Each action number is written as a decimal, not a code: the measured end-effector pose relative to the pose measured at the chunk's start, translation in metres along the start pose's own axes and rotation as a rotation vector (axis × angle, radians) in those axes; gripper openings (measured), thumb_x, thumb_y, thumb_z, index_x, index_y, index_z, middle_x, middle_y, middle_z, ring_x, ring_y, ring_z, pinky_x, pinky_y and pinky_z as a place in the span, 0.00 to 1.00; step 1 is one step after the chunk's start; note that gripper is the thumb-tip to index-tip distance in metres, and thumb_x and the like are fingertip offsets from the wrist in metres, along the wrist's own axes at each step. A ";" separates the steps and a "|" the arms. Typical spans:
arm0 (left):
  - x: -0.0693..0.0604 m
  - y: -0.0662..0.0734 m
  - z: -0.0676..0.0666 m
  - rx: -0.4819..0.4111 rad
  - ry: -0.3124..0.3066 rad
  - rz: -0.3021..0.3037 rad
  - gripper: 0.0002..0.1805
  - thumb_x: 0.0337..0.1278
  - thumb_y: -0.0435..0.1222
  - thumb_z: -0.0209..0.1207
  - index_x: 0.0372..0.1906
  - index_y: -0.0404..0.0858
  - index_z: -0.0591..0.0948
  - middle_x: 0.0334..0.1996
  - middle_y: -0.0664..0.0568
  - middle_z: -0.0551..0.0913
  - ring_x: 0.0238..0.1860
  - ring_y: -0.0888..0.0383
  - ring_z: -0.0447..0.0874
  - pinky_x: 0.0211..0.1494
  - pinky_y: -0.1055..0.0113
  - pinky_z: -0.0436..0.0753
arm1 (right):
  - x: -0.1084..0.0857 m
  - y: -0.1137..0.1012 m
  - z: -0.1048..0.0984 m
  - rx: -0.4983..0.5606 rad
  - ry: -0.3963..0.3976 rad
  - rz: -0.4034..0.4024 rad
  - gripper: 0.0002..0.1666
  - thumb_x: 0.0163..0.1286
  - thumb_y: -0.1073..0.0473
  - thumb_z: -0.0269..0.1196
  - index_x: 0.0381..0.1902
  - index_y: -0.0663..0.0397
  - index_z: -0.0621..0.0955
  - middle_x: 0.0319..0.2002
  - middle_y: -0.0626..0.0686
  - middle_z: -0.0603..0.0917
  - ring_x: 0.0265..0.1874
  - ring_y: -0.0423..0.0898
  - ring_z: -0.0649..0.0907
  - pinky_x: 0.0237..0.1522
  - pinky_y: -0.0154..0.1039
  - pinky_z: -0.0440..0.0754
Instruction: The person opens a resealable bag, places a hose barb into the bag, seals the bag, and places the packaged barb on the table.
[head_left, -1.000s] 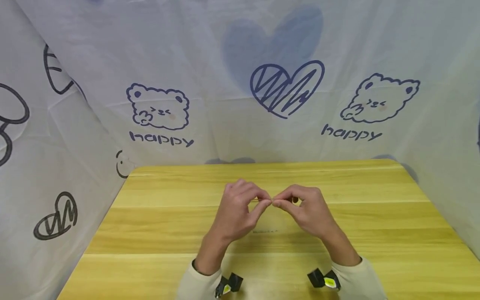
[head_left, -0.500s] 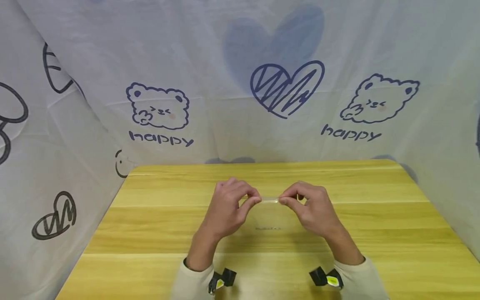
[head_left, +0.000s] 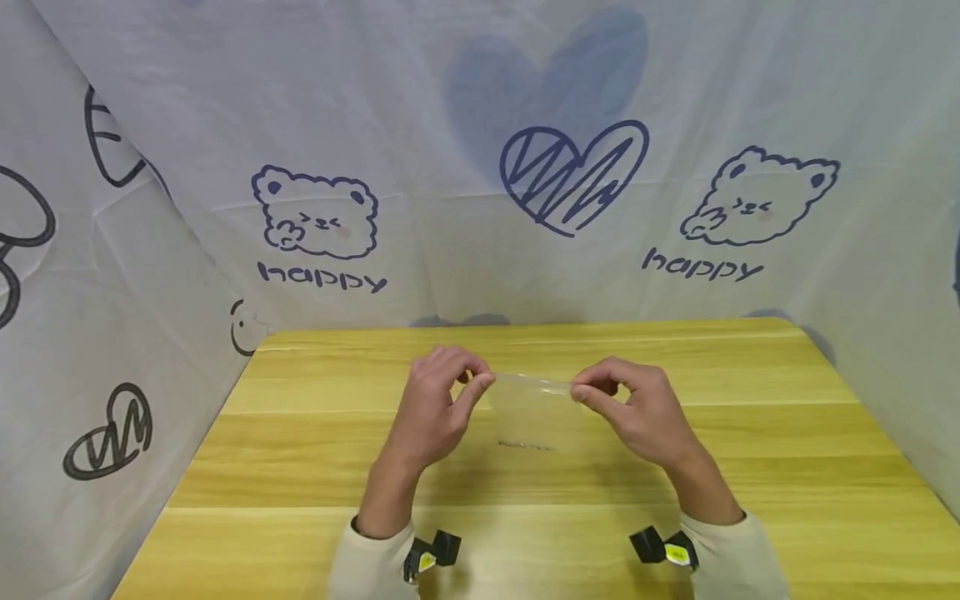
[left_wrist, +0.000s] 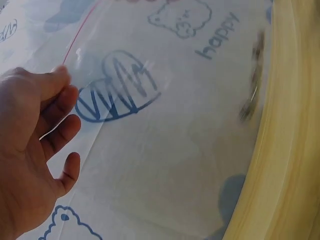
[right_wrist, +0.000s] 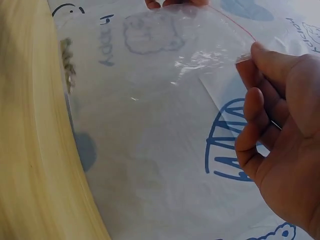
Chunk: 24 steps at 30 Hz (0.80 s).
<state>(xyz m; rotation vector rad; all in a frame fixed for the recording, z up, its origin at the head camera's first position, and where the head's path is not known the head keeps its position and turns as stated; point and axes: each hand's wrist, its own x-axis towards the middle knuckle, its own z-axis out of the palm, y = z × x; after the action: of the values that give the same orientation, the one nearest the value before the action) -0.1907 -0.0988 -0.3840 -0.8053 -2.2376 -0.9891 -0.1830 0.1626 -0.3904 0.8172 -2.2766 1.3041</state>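
Observation:
A clear zip bag (head_left: 534, 412) hangs upright between my two hands above the table. My left hand (head_left: 438, 408) pinches its top edge at the left corner with thumb and forefinger. At the other corner, my right hand (head_left: 641, 408) holds the same edge between thumb and forefinger. A thin red line (left_wrist: 80, 34) runs along the bag's top in the left wrist view. Several small metallic pieces (right_wrist: 67, 65) lie along the bottom of the bag; their kind is too blurred to tell. Whether the seal is closed cannot be told.
A wooden table (head_left: 300, 467) with light yellow grain spreads beneath the hands. White cloth (head_left: 450, 267) printed with hearts, bears and the word "happy" hangs behind it and at both sides. Small black wrist cameras (head_left: 435, 552) sit at both sleeves.
My hands were together at the bag's edge and have moved apart, left hand leftward, right hand slightly rightward. The bag's top edge is now stretched out between them and a little higher.

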 end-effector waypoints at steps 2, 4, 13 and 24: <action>0.001 0.001 0.000 -0.052 0.001 -0.012 0.03 0.62 0.36 0.60 0.34 0.41 0.81 0.29 0.55 0.81 0.33 0.61 0.75 0.42 0.63 0.73 | 0.001 -0.001 0.000 -0.021 -0.015 -0.006 0.06 0.63 0.66 0.66 0.35 0.49 0.85 0.29 0.41 0.84 0.27 0.35 0.74 0.30 0.30 0.72; 0.000 0.002 -0.001 -0.104 -0.016 -0.030 0.02 0.62 0.35 0.60 0.35 0.41 0.81 0.29 0.55 0.81 0.32 0.62 0.75 0.40 0.67 0.76 | 0.001 -0.002 -0.001 -0.041 -0.037 -0.008 0.06 0.64 0.66 0.65 0.35 0.49 0.85 0.30 0.41 0.83 0.27 0.35 0.73 0.30 0.30 0.72; -0.005 -0.003 -0.007 -0.345 -0.365 -0.412 0.05 0.65 0.40 0.58 0.36 0.46 0.82 0.30 0.55 0.83 0.30 0.60 0.78 0.32 0.69 0.75 | -0.002 0.002 -0.009 -0.012 -0.275 0.192 0.03 0.68 0.57 0.62 0.37 0.46 0.84 0.27 0.41 0.82 0.25 0.38 0.75 0.27 0.32 0.73; -0.013 -0.038 0.039 -0.324 -0.325 -0.645 0.05 0.65 0.36 0.59 0.43 0.40 0.80 0.34 0.48 0.85 0.33 0.51 0.85 0.32 0.67 0.78 | 0.001 0.047 0.027 -0.141 -0.288 0.405 0.08 0.70 0.57 0.61 0.44 0.48 0.83 0.34 0.48 0.85 0.30 0.42 0.77 0.31 0.33 0.76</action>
<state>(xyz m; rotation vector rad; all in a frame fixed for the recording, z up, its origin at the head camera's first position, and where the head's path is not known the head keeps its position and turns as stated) -0.2184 -0.0934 -0.4326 -0.3778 -2.7365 -1.6481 -0.2161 0.1575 -0.4327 0.5394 -2.8401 1.2278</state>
